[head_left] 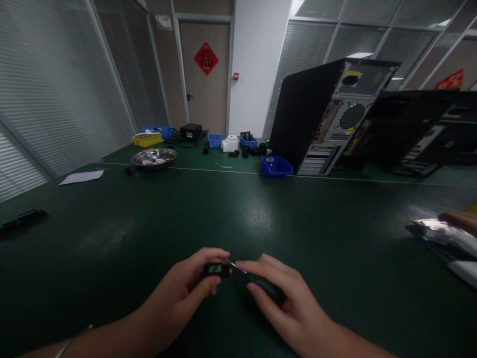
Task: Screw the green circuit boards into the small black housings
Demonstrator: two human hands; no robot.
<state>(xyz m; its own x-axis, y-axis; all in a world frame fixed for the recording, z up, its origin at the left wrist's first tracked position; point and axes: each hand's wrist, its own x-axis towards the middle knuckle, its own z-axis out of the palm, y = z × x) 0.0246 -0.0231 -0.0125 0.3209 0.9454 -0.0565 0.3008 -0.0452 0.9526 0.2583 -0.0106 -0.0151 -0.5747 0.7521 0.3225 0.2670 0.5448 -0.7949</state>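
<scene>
My left hand pinches a small black part with a green face between thumb and fingers, just above the dark green table. My right hand is wrapped round a dark-handled screwdriver; its thin metal tip meets the right side of the small part. Both hands are close together near the table's front edge.
At the far side stand an open computer tower and a second dark case, blue bins, a yellow tray and a metal bowl. Another person's hand rests on silvery bags at the right. A black tool lies at the left.
</scene>
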